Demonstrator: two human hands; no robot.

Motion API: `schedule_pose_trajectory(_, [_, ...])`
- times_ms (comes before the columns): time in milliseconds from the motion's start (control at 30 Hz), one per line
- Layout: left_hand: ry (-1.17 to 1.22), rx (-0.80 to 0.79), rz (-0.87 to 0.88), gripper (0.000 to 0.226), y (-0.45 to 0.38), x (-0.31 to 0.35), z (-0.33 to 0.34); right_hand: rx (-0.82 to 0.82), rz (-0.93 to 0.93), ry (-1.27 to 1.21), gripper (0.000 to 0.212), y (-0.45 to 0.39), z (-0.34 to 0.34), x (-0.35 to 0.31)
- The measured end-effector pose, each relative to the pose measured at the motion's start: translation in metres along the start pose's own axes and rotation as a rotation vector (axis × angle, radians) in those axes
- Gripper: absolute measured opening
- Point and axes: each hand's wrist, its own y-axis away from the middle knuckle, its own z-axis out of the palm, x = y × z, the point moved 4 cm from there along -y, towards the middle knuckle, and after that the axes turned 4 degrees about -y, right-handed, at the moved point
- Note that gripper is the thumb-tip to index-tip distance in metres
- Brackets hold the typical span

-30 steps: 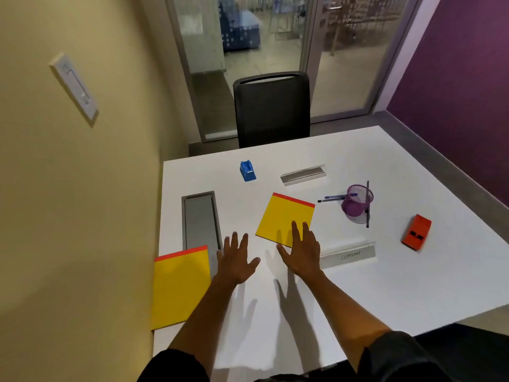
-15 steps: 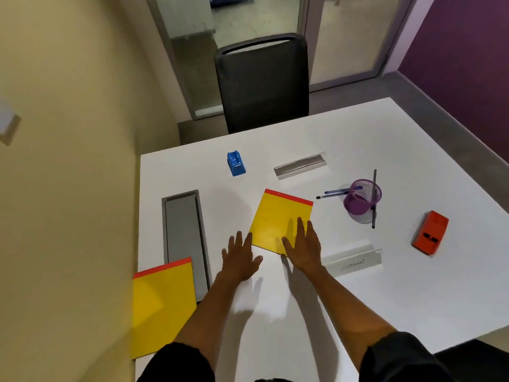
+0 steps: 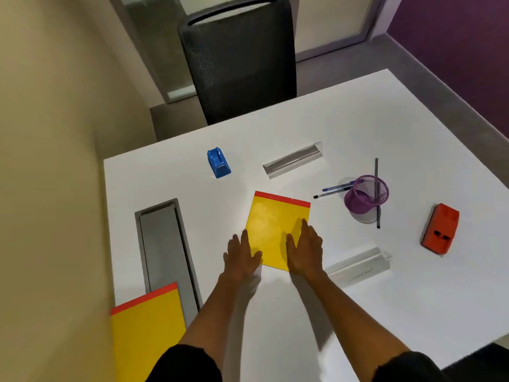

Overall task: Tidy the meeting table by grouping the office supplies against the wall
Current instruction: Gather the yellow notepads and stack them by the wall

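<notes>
A yellow notepad with a red top strip [image 3: 272, 221] lies flat in the middle of the white table [image 3: 330, 312]. My left hand [image 3: 241, 256] lies flat at its near left corner, fingers straight, touching its edge. My right hand [image 3: 304, 249] rests flat on its near right part. A second yellow notepad [image 3: 146, 332] lies by the beige wall at the near left. Further off are a blue tape dispenser [image 3: 219, 162], a tipped purple mesh pen cup [image 3: 366, 194] with pens [image 3: 332, 190] beside it, and a red stapler [image 3: 440, 228].
A grey cable hatch [image 3: 165, 249] is sunk into the table near the wall [image 3: 49, 188]. Two clear name-plate holders lie on the table, one far [image 3: 293, 159], one near my right hand [image 3: 358, 267]. A black chair [image 3: 239, 59] stands at the far edge.
Both hands slid forward; the left one now touches the notepad's near left corner. The camera tilted further down toward the table.
</notes>
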Motion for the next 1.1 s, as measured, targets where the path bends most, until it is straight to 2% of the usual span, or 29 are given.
schedule_pose_trajectory(233, [0.123, 0.189, 0.053, 0.067, -0.009, 0.014, 0.0, 0.133, 0.061, -0.102, 0.057, -0.006, 0.011, -0.005])
schedule_pose_trajectory(333, [0.186, 0.201, 0.044, 0.067, -0.01, 0.016, 0.003, 0.171, 0.098, -0.182, 0.053, -0.009, 0.012, -0.007])
schedule_pose_trajectory(533, [0.602, 0.178, -0.112, 0.071, -0.014, 0.005, -0.013, 0.157, 0.215, -0.484, 0.045, -0.014, -0.001, -0.001])
schedule_pose_trajectory(667, [0.653, 0.242, -0.154, 0.06, -0.006, 0.002, -0.026, 0.104, 0.282, -0.597, 0.048, -0.01, -0.009, -0.003])
schedule_pose_trajectory(767, [0.716, 0.277, -0.173, 0.056, 0.006, 0.003, -0.034, 0.077, 0.281, -0.624, 0.046, -0.003, -0.014, -0.007])
schedule_pose_trajectory(967, [0.839, 0.303, -0.182, 0.058, 0.036, -0.007, -0.046, 0.079, 0.173, -0.677, 0.025, 0.015, -0.029, -0.023])
schedule_pose_trajectory(1100, [0.846, 0.183, -0.189, 0.064, 0.058, -0.017, -0.052, 0.081, 0.138, -0.731, 0.022, 0.027, -0.036, -0.035])
